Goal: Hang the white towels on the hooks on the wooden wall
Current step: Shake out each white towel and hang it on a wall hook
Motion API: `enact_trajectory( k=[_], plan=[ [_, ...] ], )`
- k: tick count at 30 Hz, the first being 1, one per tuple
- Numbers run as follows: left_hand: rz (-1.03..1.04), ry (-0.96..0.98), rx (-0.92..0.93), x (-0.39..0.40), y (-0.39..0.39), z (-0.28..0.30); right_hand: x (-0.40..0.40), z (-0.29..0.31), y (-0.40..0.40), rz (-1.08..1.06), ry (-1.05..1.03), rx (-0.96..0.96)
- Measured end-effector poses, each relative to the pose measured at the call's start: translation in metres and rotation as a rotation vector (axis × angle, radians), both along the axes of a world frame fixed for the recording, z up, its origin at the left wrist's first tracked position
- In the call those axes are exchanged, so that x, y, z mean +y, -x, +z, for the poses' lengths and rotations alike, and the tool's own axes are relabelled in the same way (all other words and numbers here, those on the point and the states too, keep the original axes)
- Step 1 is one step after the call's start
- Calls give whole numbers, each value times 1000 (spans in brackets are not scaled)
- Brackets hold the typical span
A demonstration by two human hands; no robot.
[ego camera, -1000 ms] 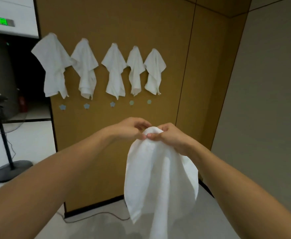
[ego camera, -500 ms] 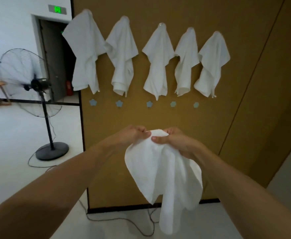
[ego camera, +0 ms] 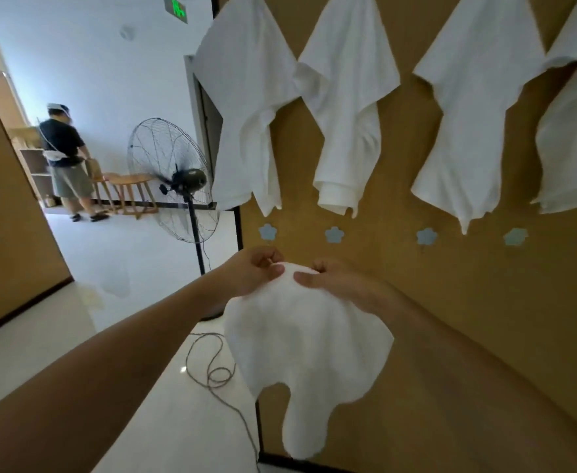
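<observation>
1. White towel is up in front of the wooden wall, held at its top edge by both hands, with the rest just drooping down in loose folds towards the floor.
2. Left hand has its fingers curled in and its thumb pressed on the cloth, so it's pinching the top left of the bunched edge.
3. Right hand is doing the same from the other side, its thumb lying flat on the front of the fabric and its fingers tucked behind. Can't see those fingertips, the cloth hides them.
4. The two hands are close together, and a little hump of towel pokes up between the thumbs.
5. Above on the wall, four hung towels show, cut off at the top of the view: the leftmost one, the next, a third and a fourth at the right edge.
6. A row of pale blue flower-shaped hooks runs below those, just above the hands. All the ones I can see are bare.
7. Off to the left are a black standing fan with its cable looped on the white floor, some wooden stools, and another person standing way back by a shelf.
</observation>
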State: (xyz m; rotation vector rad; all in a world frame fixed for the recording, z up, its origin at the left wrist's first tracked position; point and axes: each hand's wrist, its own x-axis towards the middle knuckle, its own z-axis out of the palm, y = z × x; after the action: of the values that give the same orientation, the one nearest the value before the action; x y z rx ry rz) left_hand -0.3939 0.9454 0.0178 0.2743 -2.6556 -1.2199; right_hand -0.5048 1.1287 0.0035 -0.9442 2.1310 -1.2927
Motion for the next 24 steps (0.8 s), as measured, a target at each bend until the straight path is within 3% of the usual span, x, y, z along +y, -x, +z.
enact_trajectory(
  k=[5, 11, 14, 17, 20, 24],
  plan=[
    [121, 5, -9, -62, 29, -19, -64, -34, 57, -9, -104, 162],
    [306, 74, 172, -112, 74, -44, -121, -53, 93, -220, 91, 359],
    [255, 318, 220, -134, 100, -54, -140, -59, 103, -249, 208, 617],
    [189, 512, 212, -155, 126, -64, -159, -66, 116, -264, 113, 827],
    [152, 559, 231, -166, 148, -79, -175, -78, 125, -310, -21, 868],
    [129, 537, 307, -173, 161, -103, -185, -97, 118, -433, 36, 942]
  ],
)
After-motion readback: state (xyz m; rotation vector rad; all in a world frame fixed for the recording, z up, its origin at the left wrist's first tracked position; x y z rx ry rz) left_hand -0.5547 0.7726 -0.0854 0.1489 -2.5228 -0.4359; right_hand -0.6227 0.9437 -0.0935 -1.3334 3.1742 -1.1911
